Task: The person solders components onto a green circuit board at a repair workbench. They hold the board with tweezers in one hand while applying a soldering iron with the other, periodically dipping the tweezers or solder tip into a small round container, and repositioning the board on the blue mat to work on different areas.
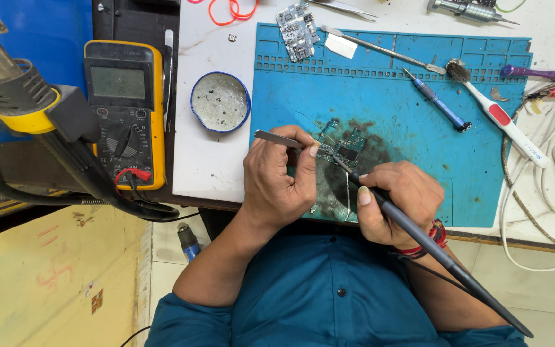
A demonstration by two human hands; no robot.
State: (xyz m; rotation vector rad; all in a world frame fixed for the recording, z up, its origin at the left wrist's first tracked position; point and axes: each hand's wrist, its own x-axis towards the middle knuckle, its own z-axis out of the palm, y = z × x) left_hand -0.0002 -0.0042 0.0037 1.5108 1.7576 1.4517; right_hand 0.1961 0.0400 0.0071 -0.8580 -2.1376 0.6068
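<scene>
The blue work mat (419, 128) is spreading out under and beyond both hands, scorched dark just ahead of the knuckles, and that stained patch is where the small green circuit board (348, 149) is lying — right at the fingertips, between the two hands. The right hand (396, 202) is closing pen-style around a dark soldering iron (412, 231), its tip angling forward to the board's near edge while the cord trails back past the wrist. The left hand (281, 177) is pinching metal tweezers (284, 139), their points reaching across toward the same spot. To my eye both wrists are best kept resting on the mat, the tweezers steadying the part lightly — and the iron touching only briefly, since the joint looks tiny. Beyond the left hand a round tin (220, 101) is sitting, with a yellow multimeter (125, 109) farther out.
</scene>
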